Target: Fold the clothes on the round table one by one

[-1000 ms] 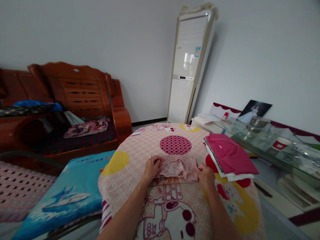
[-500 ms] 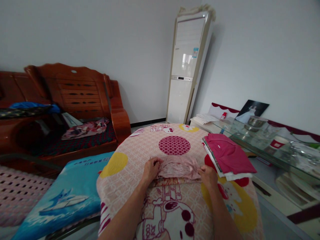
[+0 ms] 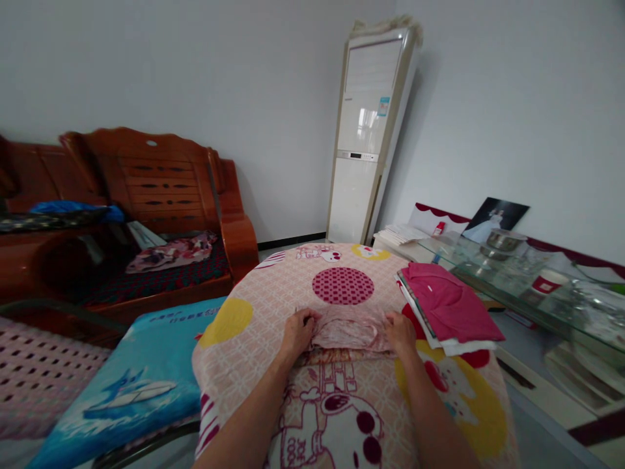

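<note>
A pale pink garment [image 3: 344, 331] lies bunched and folded on the round table, its exact kind hard to make out. Its far edge shows a rounded opening like a neckline or waistband. My left hand [image 3: 299, 332] pinches the garment's left end, fingers curled in. At the right end, my right hand [image 3: 401, 331] is closed on the fabric with thumb and fingertips. Right of my right hand rests a stack of folded clothes, a crimson shirt [image 3: 449, 303] on top and white cloth below.
A patterned tablecloth [image 3: 258, 365] covers the table. To the left are a blue cushion [image 3: 131, 365] and a wooden armchair [image 3: 161, 176] with a printed cloth. A glass shelf [image 3: 498, 286] with dishes stands at right, an air conditioner [image 3: 359, 130] behind.
My right hand has shifted slightly up along the garment's right end. My left hand stays at the left end. The whole view has drifted a little.
</note>
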Motion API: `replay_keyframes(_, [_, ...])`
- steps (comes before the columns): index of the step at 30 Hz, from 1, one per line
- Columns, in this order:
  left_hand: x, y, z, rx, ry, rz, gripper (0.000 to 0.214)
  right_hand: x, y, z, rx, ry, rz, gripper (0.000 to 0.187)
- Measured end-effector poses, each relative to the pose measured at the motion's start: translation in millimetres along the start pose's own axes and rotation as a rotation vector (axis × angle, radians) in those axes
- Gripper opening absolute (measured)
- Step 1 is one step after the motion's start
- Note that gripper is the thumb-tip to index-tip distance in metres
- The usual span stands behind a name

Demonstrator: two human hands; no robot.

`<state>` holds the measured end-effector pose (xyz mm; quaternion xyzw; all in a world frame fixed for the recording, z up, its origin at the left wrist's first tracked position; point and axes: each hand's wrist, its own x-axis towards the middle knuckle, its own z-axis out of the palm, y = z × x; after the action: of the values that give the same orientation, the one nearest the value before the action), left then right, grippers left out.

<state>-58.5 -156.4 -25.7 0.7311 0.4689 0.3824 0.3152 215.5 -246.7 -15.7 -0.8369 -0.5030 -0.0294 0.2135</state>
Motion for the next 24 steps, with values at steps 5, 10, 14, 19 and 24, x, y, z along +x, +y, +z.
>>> replay_keyframes(5, [1.4,-4.1,0.7,-0.191,0.013,-0.061,0.024,-1.7,-1.9,2.3,-0.060,0.099,0.015,0.020])
replay_keyframes(10, [3.4,-6.6,-3.3,-0.658,0.044,-0.183,0.023,-17.8,-16.5,-2.2,0.194,0.063,-0.150,0.022])
replay_keyframes(14, [4.8,-10.3,-14.3,-0.749,0.202,-0.241,0.030,-30.9,-24.3,4.0,0.318,-0.078,-0.147,0.021])
replay_keyframes(19, [7.9,-20.4,-27.6,-0.519,0.304,-0.236,0.029,-45.7,-42.4,6.0,0.331,0.104,-0.295,0.025])
replay_keyframes(24, [9.4,-25.3,-30.6,-0.140,0.208,-0.197,0.020,-71.1,-95.1,11.6,0.437,0.023,-0.673,0.017])
